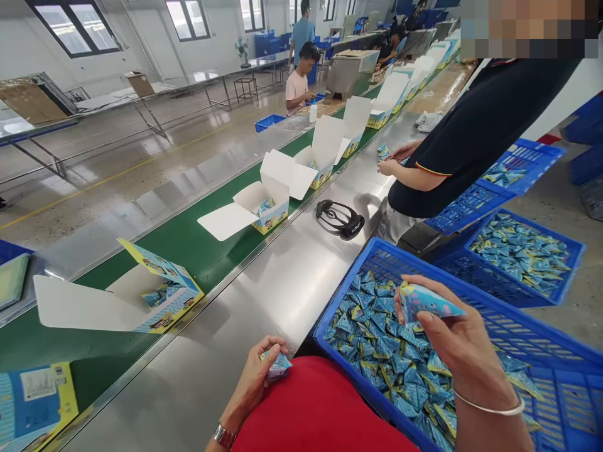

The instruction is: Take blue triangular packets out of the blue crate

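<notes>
My left hand (258, 375) is closed around a small blue triangular packet (277, 366), close to my red shirt at the metal table's edge. Over the blue basket (346, 276) on my right, my right hand (452, 326) grips another triangular packet (426, 302), pale blue with pink and yellow, between thumb and fingers. Many similar packets (391, 351) fill the basket below it. Left of my hands, an open printed box (174, 307) with white flaps stands on the green conveyor belt, with several blue packets (162, 294) inside.
More open boxes (273, 213) line the green belt (207, 251). Black headgear with straps (340, 218) lies on the metal table (264, 276). A co-worker in a dark shirt (490, 119) stands ahead on the right, beside another packet-filled basket (522, 251). A printed box (38, 402) sits near left.
</notes>
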{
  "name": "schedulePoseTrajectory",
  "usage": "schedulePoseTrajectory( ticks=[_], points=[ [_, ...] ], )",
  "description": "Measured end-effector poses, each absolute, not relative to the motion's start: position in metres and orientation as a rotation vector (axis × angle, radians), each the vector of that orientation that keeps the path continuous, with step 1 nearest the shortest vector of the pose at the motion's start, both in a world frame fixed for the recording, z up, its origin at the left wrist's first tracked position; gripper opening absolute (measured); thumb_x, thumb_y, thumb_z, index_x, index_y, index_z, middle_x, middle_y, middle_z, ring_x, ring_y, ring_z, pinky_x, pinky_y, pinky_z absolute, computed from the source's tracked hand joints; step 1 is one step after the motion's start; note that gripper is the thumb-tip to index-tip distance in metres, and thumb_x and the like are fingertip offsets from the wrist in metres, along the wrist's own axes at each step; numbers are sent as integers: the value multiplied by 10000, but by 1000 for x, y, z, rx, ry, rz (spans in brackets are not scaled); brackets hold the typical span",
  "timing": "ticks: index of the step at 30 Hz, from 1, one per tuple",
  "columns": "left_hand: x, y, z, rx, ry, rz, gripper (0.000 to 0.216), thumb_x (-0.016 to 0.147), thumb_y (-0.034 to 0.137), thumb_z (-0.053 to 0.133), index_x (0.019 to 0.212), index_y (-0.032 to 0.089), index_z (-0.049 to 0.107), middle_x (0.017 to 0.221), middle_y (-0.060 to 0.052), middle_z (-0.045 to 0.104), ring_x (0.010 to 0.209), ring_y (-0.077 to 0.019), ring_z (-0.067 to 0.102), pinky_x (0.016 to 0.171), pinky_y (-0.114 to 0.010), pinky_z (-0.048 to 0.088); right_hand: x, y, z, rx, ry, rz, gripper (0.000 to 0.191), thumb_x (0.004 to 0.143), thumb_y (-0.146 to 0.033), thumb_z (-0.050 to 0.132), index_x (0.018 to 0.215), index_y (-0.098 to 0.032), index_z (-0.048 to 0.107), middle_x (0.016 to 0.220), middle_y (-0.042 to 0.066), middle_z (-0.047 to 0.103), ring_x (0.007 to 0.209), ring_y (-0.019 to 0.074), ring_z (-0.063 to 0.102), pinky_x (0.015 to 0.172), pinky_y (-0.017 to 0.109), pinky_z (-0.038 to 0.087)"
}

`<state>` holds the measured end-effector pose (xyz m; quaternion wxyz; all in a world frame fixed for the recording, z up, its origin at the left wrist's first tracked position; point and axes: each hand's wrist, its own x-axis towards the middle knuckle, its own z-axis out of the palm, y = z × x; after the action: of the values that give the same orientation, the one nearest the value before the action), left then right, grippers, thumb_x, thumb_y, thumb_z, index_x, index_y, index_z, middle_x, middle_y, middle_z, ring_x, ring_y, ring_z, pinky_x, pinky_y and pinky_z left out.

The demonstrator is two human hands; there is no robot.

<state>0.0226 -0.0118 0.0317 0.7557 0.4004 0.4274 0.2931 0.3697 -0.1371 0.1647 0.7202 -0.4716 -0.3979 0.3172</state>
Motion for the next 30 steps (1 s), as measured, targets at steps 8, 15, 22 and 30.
schedulePoseTrajectory(
  ticks=[8, 15, 22, 30],
  points=[
    [40, -6, 38, 562, 725, 652, 491, 719, 322, 992, 1125, 187, 752, 1026, -47, 806, 874, -131, 737, 832, -235, 566, 361, -97, 121, -1081, -778, 1056, 667, 767, -708, 874, 1291, -323, 725, 897, 51, 725, 625, 197, 628, 578, 380, 502],
    [61, 4, 45, 698, 800, 681, 540, 779, 566, 926, 1046, 138, 737, 860, -68, 779, 693, -137, 686, 603, -235, 504, 332, -59, 79, -1049, -711, 1306, 556, 871, -589, 807, 1290, -304, 578, 866, -16, 649, 667, 162, 574, 648, 343, 469],
    [76, 19, 43, 712, 861, 760, 564, 709, 585, 974, 792, 157, 616, 716, -1, 642, 600, -84, 563, 555, -222, 404, 341, -50, 61, -962, -593, 1351, 424, 908, -587, 783, 1131, -251, 653, 754, -55, 474, 629, 116, 401, 606, 310, 404],
    [89, 29, 22, 655, 952, 809, 612, 648, 631, 995, 775, 165, 619, 695, 14, 652, 599, -78, 545, 544, -229, 378, 339, 7, 10, -1769, -1522, 926, 358, 1030, -495, 522, 1242, -214, 589, 1018, 62, 700, 918, 240, 628, 909, 395, 499]
  ],
)
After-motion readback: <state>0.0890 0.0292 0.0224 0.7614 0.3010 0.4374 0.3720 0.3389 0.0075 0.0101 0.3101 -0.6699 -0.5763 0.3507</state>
